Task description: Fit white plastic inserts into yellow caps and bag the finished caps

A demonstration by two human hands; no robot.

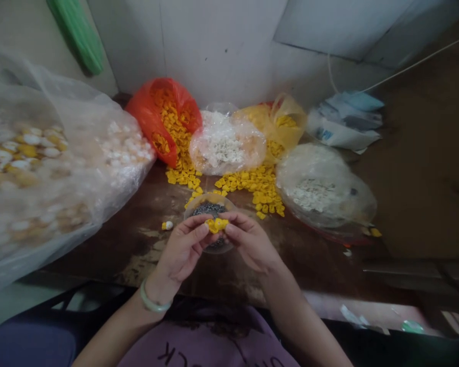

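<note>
Over a clear bowl point(226, 202) of dark bits point(206, 208), two hands share a small yellow piece point(217, 225).

The left hand point(181, 250) has its fingers pinched on one end of the yellow piece, and the right hand point(252, 242) has its fingers clamped on the other; whether it is one part or two, I cannot tell. Near the left hand, a yellow-and-white piece point(167, 225) lies on the dark surface point(309, 255); beyond the bowl, loose yellow pieces point(265, 196) spread before a red bag point(139, 109) and a clear bag point(227, 145) of white pieces.
</note>
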